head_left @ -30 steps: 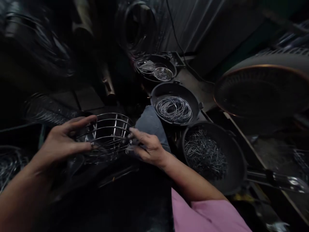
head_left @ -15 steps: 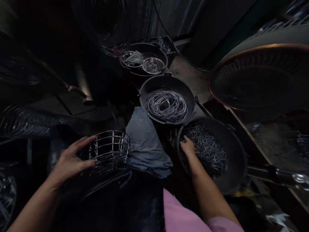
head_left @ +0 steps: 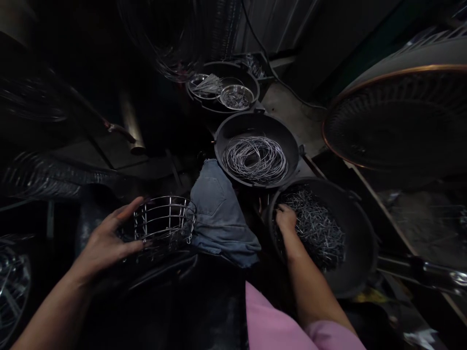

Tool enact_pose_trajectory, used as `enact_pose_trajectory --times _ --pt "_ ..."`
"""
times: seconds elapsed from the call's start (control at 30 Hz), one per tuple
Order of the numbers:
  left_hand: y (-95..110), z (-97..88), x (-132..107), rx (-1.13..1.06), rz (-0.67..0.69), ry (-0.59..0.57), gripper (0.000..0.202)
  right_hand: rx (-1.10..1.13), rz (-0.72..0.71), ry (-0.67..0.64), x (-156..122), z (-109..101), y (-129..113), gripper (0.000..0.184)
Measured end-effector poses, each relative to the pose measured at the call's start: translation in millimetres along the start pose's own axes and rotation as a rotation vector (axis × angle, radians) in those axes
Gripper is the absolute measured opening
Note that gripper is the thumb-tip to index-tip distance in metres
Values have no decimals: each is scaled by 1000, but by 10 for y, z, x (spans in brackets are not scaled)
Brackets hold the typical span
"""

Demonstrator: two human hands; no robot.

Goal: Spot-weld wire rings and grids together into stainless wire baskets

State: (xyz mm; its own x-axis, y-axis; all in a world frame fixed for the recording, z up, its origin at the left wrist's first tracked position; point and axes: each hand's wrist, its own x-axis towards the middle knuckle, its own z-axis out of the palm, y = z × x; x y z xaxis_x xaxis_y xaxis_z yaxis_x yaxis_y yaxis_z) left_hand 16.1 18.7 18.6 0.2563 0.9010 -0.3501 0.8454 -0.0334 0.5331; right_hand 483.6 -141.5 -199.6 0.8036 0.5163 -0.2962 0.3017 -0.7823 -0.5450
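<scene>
My left hand (head_left: pixel 105 240) grips the side of a small round wire basket (head_left: pixel 164 221) at the lower left, fingers and thumb wrapped on its rim. My right hand (head_left: pixel 286 218) reaches into a dark round pan (head_left: pixel 359 243) heaped with short metal wire pieces (head_left: pixel 315 226); its fingers are curled down among them and what they hold is hidden. A blue denim cloth (head_left: pixel 219 214) lies between the basket and the pan.
Behind the cloth a second dark pan (head_left: pixel 226 133) holds coiled wire rings (head_left: pixel 255 158). Farther back, a third pan (head_left: pixel 251 80) carries small steel dishes. A large round fan guard (head_left: pixel 394 121) fills the right. Wire frames lie in the dark at the left.
My right hand left the wire basket and moved right into the pan of short wire pieces, then dug slightly deeper. My left hand kept its hold on the basket.
</scene>
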Motion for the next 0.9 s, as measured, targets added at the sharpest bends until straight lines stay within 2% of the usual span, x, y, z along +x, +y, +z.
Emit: enact_pose_trajectory --times 0.13,0.23,0.43,0.5,0.6,0.67,0.73,0.8,0.87,0.9 --pt "4 -22 -17 94 21 -38 89 372 152 2 57 -156 -7 26" --pt "24 -15 -34 103 32 -33 87 603 230 -28 -15 -236 -13 24" --pt "36 10 -43 113 65 -47 89 822 281 -56 -500 -73 -33 23" --pt "37 23 -38 86 63 -50 92 854 249 -23 -644 -65 -49 36" --pt "54 43 -40 49 32 -48 92 883 155 67 -754 -219 -162 85" --pt "71 40 -43 21 28 -32 91 891 63 110 -779 -381 -358 101" --pt "87 5 -37 -13 40 -4 90 862 -76 91 -794 -504 -668 92" --pt "104 -73 -20 -36 85 45 86 789 -289 35 -817 -519 -1050 67" --pt "125 -187 3 -43 160 110 82 664 -525 10 -856 -404 -1431 46" --pt "136 -249 14 -40 200 147 80 591 -621 15 -882 -307 -1598 42"
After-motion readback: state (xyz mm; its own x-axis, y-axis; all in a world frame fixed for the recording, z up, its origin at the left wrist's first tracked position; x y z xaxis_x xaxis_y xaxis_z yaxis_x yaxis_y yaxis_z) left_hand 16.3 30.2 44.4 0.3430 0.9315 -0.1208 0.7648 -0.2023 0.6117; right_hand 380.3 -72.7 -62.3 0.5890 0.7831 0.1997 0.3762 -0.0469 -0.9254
